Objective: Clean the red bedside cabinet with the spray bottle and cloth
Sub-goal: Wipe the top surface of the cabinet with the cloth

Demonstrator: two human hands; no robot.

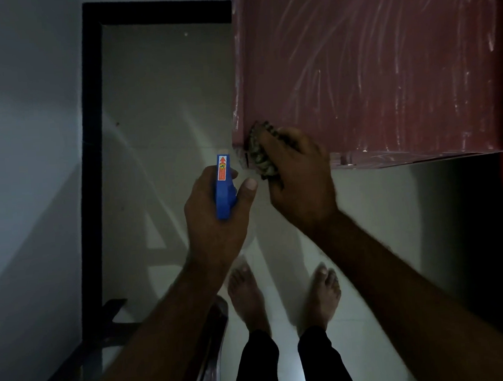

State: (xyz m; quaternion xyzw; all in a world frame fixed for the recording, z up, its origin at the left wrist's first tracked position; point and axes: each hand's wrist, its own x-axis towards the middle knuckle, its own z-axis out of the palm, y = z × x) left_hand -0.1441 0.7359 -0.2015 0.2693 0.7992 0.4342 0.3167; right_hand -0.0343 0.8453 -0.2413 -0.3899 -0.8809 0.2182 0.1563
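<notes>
Your right hand (298, 175) is gripping the cloth (256, 150) at a corner of the red cabinet (383, 49) (overlap strokes across the streaks (398, 102)) while your left hand (214, 222) is gripping the spray bottle (222, 189).

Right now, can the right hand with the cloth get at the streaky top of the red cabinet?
Probably yes. The right hand presses the cloth on the near corner of the cabinet, and the streaked top beyond it looks bare, so nothing blocks the way.

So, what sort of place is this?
Most likely a dim room in a home, perhaps a bedroom: a red cabinet streaked from wiping, a pale glossy floor edged with black skirting, and bare feet standing on it.
</notes>
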